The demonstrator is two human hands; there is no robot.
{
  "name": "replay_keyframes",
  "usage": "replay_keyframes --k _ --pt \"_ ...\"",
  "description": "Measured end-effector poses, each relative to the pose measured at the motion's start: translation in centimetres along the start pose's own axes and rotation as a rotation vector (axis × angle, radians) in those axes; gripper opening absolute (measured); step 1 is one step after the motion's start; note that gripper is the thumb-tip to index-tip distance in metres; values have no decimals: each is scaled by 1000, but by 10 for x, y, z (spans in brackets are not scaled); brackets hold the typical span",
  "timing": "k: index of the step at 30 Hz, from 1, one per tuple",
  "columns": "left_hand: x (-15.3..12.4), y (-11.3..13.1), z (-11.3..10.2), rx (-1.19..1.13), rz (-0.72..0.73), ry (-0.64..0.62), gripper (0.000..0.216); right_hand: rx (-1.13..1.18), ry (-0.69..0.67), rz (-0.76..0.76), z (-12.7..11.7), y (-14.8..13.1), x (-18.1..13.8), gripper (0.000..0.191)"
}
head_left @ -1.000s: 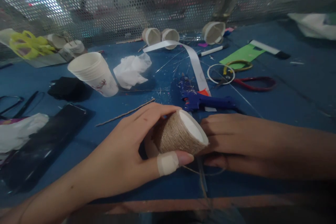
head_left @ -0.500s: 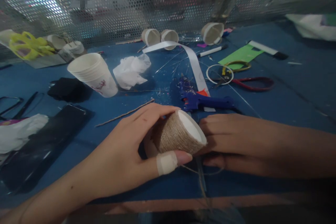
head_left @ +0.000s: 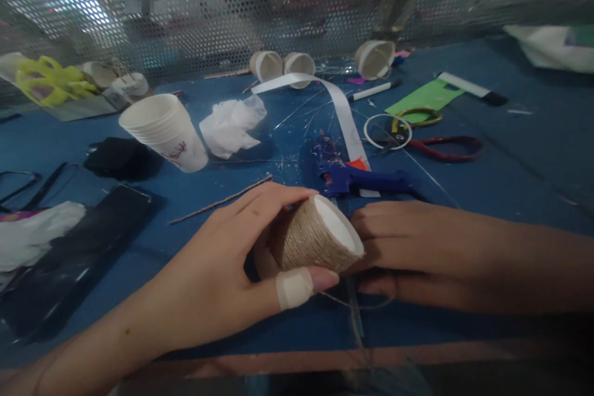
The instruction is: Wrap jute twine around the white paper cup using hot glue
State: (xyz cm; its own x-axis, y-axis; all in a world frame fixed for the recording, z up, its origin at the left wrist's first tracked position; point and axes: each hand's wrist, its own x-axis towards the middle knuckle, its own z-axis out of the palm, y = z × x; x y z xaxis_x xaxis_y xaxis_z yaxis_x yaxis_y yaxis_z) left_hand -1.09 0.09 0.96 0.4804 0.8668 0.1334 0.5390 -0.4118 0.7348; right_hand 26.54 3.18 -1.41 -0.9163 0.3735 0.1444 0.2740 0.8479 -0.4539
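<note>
My left hand (head_left: 241, 260) is closed around a small paper cup wrapped in twine (head_left: 310, 238), its white end tilted up to the right. A strip of tape covers my left thumb. Right beside the cup, my right hand (head_left: 399, 247) is curled with its knuckles up. Its fingertips are partly hidden, and I cannot make out what they hold. A loose loop of twine (head_left: 341, 302) runs from under the cup toward my right thumb, and a strand hangs over the table's front edge. Behind my hands lies a blue glue gun (head_left: 341, 178).
Stacked paper cups (head_left: 162, 130), crumpled white tissue (head_left: 232, 127) and a black pouch (head_left: 55, 266) are on the left. Red-handled scissors (head_left: 445, 147), a white ring (head_left: 366, 136) and green paper (head_left: 424, 102) lie right. More wrapped cups (head_left: 299, 68) rest by the perforated metal screen (head_left: 297, 0).
</note>
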Motion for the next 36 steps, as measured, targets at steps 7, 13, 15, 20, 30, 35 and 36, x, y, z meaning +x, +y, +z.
replay_keyframes --k 7,13,15,20,30,35,36 --pt "0 -6 -3 28 51 -44 52 -9 5 -11 0 -1 1 37" --pt "0 -7 -4 60 66 -62 54 -7 5 -23 1 1 -1 31" --pt "-1 -6 -4 72 71 -52 53 -5 12 -23 2 1 -1 31" --pt "-1 -2 -1 73 45 -55 50 -30 16 -8 2 1 0 33" --pt "0 -4 -2 142 83 -72 53 -19 24 -11 5 2 -4 27" --pt "-2 -3 0 139 68 -56 55 -22 25 -19 5 2 0 29" --pt "-2 -2 1 131 61 -45 55 -24 26 -22 5 2 0 29"
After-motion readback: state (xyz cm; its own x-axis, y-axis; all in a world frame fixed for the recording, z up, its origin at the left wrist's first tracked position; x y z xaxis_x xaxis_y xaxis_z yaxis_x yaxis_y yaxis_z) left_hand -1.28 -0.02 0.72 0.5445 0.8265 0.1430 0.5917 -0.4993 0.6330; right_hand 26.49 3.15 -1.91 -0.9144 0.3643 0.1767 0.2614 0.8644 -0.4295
